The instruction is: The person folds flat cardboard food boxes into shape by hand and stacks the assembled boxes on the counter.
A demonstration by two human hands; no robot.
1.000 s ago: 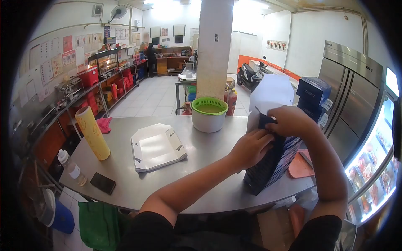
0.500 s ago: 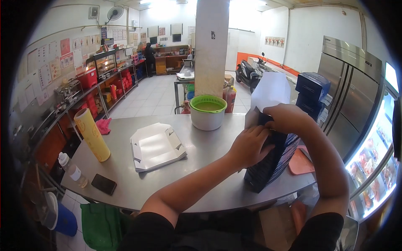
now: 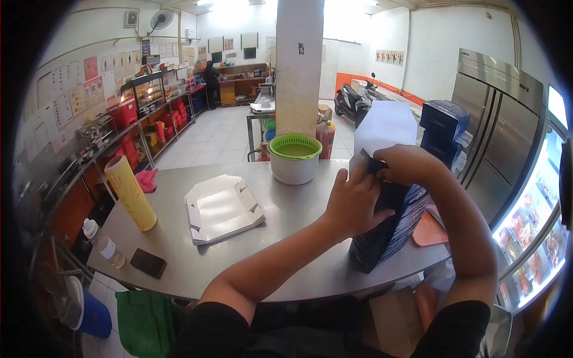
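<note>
Carton stack [image 3: 391, 235], on counter [image 3: 286, 238] at four o'clock: long axis near-upright. At its twelve o'clock — right hand [image 3: 407, 165], pinched on top edge; at ten o'clock — left hand [image 3: 354, 204], fingers spread against it.

You can't read any word, brand or number here with certainty; the lettering is too small or blurred. On the wall to your left, posters [image 3: 93, 88] and sheets carry lines of print and little pictures. The plastic bottle [image 3: 101, 240] has a white label [image 3: 108, 248] — its text blurs — and the yellow roll [image 3: 132, 197] bears orange printed marks. Pale printing shows on the dark blue boxes [image 3: 440, 123] to your right. A small dark notice [image 3: 301, 48] sits on the pillar [image 3: 295, 89], and the steel refrigerator [image 3: 504, 155] wears a tiny badge — illegible — along its top panel.
</note>
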